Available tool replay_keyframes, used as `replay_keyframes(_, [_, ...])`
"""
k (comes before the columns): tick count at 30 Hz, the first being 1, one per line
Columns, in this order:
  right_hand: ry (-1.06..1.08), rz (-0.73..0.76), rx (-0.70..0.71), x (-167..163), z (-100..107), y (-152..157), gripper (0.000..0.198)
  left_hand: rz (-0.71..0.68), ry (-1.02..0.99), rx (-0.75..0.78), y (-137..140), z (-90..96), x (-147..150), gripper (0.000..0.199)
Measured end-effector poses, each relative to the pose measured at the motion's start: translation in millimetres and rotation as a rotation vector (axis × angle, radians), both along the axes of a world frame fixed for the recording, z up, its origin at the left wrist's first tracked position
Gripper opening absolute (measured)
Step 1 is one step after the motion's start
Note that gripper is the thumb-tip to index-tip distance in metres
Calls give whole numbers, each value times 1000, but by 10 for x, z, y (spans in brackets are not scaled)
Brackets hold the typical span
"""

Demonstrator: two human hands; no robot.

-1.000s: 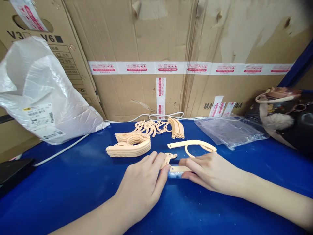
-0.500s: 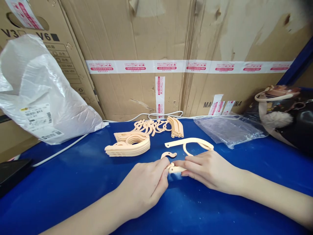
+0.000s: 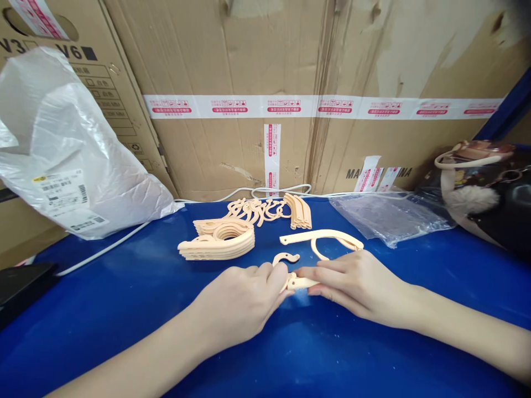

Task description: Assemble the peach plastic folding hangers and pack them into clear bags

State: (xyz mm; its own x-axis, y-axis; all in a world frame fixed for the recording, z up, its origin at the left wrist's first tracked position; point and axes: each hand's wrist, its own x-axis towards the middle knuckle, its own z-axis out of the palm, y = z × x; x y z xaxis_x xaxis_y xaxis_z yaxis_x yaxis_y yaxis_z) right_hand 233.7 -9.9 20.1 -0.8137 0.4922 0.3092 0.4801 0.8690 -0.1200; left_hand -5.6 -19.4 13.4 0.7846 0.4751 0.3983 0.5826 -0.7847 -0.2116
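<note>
Between the left hand (image 3: 244, 301) and the right hand (image 3: 357, 282), a beige hook (image 3: 286, 256) meets a pale curved arm (image 3: 305, 283)

Beyond both hands, a large taped cardboard carton (image 3: 228, 55) stands as a backdrop, with a second carton (image 3: 112, 66) marked "V6" at its left side. Beneath and all around the hands spreads a shiny blue tabletop (image 3: 332, 348). Well to the left of the left hand, a white mailer bag (image 3: 91, 160) with a shipping label leans against the cartons. Beyond the right hand and farther right sits a dark handbag (image 3: 514, 199), and nearer lies a crumpled clear plastic bag (image 3: 390, 218).

The hands are near each other, fingertips almost meeting. The left hand pinches the hook at its base, the curl poking out past the knuckles; the right hand grips the arm, whose holed end points toward the left hand. Fingers cover the meeting place, so I cannot tell whether the two parts are joined.

Just beyond the right hand's knuckles lies a beige hanger piece (image 3: 323, 234) with a ring-shaped inner curve. Past the left hand rests a neat stack of hanger pieces (image 3: 219, 251). Farther off, straight ahead of the gap between the hands, short curved arms (image 3: 298, 211) sit bundled beside a row of loose hooks (image 3: 249, 209).
</note>
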Motion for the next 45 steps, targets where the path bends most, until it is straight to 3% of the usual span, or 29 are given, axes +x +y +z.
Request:
replay_keyframes(10, [13, -16, -123, -14, -1, 21, 32, 12, 37, 95, 14, -58, -1, 40])
replay_keyframes(21, [15, -52, -297, -22, 55, -9, 32, 33, 155, 353, -17, -24, -7, 13])
replay_keyframes(29, [-38, -35, -157, -7, -14, 28, 34, 22, -56, 192, -6, -26, 10, 32])
replay_keyframes(36, [-34, -22, -43, -9, -62, 19, 34, 11, -98, 217, -5, -55, 8, 30])
replay_keyframes(45, [-27, -15, -100, -14, -17, -13, 34, -10, -79, 260, -12, -16, -5, 30])
